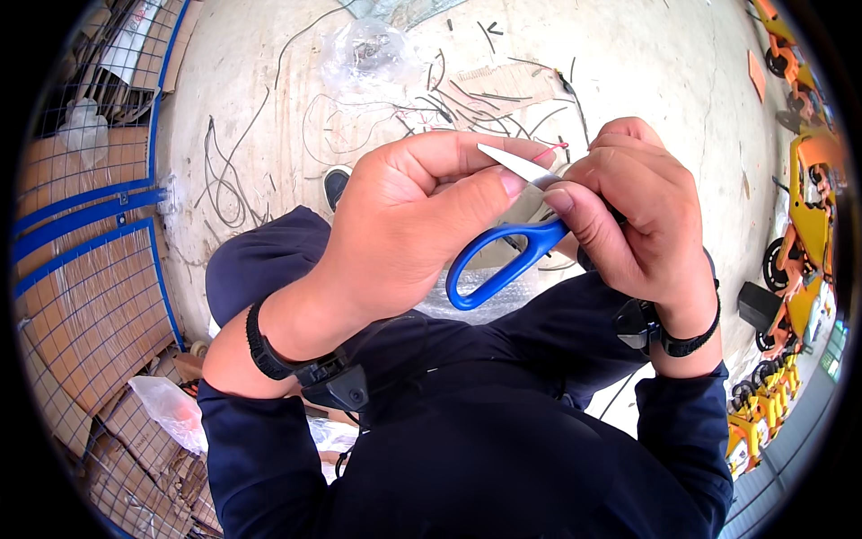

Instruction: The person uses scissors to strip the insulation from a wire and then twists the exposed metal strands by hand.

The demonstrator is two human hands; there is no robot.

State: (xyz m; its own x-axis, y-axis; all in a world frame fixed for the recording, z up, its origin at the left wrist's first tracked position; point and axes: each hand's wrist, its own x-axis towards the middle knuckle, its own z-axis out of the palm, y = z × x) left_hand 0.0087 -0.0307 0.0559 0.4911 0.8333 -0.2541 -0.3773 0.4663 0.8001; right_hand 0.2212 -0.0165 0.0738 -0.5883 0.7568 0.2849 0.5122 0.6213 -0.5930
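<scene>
Both hands are raised in front of my lap, close together. My right hand (633, 207) grips a pair of scissors (519, 166) around the pivot, thumb on top. The pale blade points left across the fingertips of my left hand, and the blue handle (537, 237) hangs below. My left hand (404, 216) is closed in a pinch, thumb against the index finger. A thin red wire (549, 151) shows at its fingertips, just beyond the blade, running toward my right hand. The blade and fingers hide the rest of the wire.
Black cable offcuts (489, 97) lie scattered on the concrete floor beside a clear plastic bag (370, 54). A longer cable (220, 171) is coiled at left. A blue mesh cage (81, 216) with cardboard stands left; yellow-orange wheeled machines (813, 193) line the right.
</scene>
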